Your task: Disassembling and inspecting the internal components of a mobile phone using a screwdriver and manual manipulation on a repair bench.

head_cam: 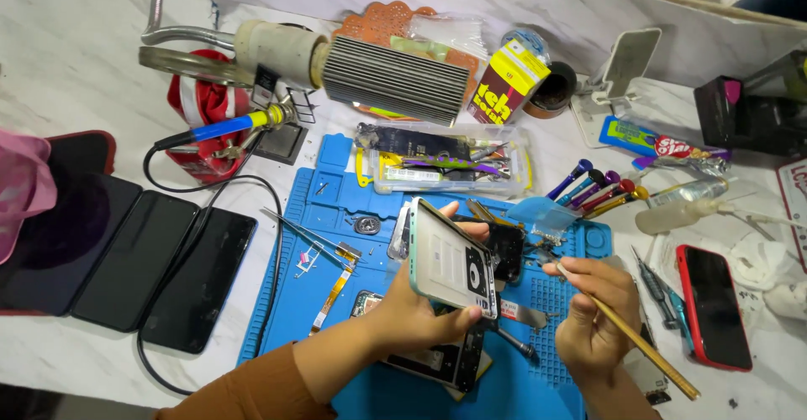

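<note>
So the left hand (412,315) has a pale green phone (452,264) lifted up off the blue mat (336,218), grip wrapped round its near-left edge with the thumb along the bottom and fingertips showing over the top edge. The phone is tilted, back cover facing the camera, long axis running from far-left down to near-right, camera block at the near-right end.

The right hand (593,311) sits just to the right of it, grip pinched narrow on a thin wooden-handled tool (639,344), looks like a small brush or stick. That handle slants off to the near right, and its working tip points left toward the phone's right edge, near but not quite touching as far as I can tell. So the phone lies straight left of the tool tip, and the right hand is the one nearer that edge.

Under the phone there's an opened phone body (445,361) lying flat on the mat. 3 dark phones (134,260) lie side by side on the worktop at left, a red phone (714,306) at right, screwdrivers (597,189) beyond.
</note>
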